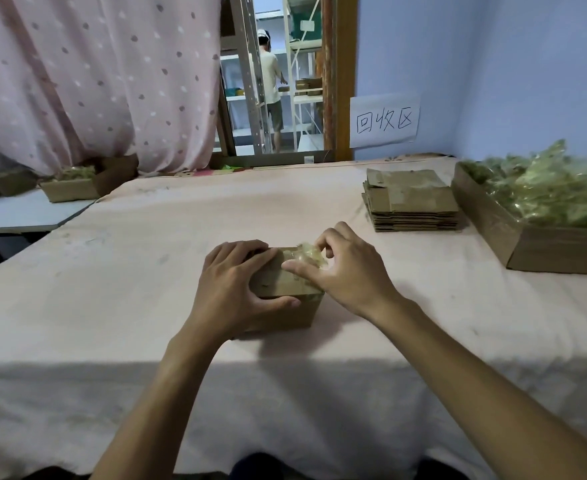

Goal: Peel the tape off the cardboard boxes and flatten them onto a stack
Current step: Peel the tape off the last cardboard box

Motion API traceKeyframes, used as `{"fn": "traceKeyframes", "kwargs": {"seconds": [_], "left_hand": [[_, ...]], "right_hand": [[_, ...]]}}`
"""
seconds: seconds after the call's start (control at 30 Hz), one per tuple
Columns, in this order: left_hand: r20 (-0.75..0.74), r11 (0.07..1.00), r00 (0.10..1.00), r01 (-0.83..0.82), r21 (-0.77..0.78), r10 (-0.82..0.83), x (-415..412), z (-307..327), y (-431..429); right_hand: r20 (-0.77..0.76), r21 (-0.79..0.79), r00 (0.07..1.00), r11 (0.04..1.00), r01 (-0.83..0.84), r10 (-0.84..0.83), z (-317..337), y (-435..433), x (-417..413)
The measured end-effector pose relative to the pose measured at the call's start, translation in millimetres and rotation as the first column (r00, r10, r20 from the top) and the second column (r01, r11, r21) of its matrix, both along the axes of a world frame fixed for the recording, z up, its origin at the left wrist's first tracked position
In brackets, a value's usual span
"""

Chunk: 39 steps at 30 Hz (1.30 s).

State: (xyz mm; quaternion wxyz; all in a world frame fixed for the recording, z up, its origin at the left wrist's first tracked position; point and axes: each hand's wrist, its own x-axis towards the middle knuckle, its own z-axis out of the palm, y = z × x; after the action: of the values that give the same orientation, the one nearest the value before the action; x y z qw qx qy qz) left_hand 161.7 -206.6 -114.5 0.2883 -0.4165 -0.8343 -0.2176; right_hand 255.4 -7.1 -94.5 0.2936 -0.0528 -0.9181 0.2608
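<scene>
A small brown cardboard box (285, 285) stands on the pink-covered table (146, 271), in front of me at the middle. My left hand (229, 289) grips the box's left side, fingers over the top and thumb on the near face. My right hand (344, 268) pinches a crumpled strip of clear tape (305, 254) at the box's top right edge. A stack of flattened boxes (411, 202) lies to the back right, apart from both hands.
A large open carton full of crumpled tape (541, 202) sits at the right edge. At the far left, more small boxes (70, 188) rest on a grey table by a dotted curtain. A paper sign (383, 121) hangs on the blue wall. A person (271, 88) stands at shelves beyond.
</scene>
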Motion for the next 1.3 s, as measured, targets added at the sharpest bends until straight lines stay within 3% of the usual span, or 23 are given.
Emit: {"fn": "traceKeyframes", "kwargs": {"seconds": [0.13,0.5,0.63,0.87,0.93,1.03,1.13,1.23,1.3], "left_hand": [[-0.008,1.000,1.000,0.007,0.012,-0.007,1,-1,-1],[0.022,1.000,1.000,-0.008,0.024,0.007,-3,-2,-3],[0.041,1.000,0.999,-0.015,0.020,0.015,-2,-3,-4],[0.083,1.000,0.996,-0.026,0.007,0.025,-4,-4,-14],[0.091,1.000,0.996,-0.026,0.009,0.025,-5,-7,-18],[0.150,0.998,0.988,-0.040,0.045,0.033,-9,-17,-27],[0.166,0.998,0.986,-0.030,0.053,0.020,-12,-21,-33],[0.200,0.999,0.979,-0.034,-0.003,0.034,-12,-14,-33],[0.247,0.997,0.967,-0.045,-0.066,0.060,-10,-6,-28]], "right_hand": [[-0.005,-0.013,1.000,1.000,-0.006,0.006,4,-12,-11],[0.036,-0.303,0.983,0.940,-0.159,0.178,-4,1,-2],[-0.055,-0.651,0.974,0.732,-0.200,0.218,0,10,5],[-0.093,-0.905,0.956,0.377,-0.197,0.277,-2,19,5],[-0.086,-0.889,0.954,0.411,-0.204,0.287,-5,21,5],[-0.061,-0.797,0.952,0.560,-0.226,0.299,-12,13,2],[-0.056,-0.680,0.977,0.708,-0.190,0.208,-19,1,-8],[-0.028,-0.389,0.996,0.917,-0.093,0.089,-24,-6,-18],[0.019,-0.183,0.998,0.981,-0.062,0.067,-23,-11,-16]]}}
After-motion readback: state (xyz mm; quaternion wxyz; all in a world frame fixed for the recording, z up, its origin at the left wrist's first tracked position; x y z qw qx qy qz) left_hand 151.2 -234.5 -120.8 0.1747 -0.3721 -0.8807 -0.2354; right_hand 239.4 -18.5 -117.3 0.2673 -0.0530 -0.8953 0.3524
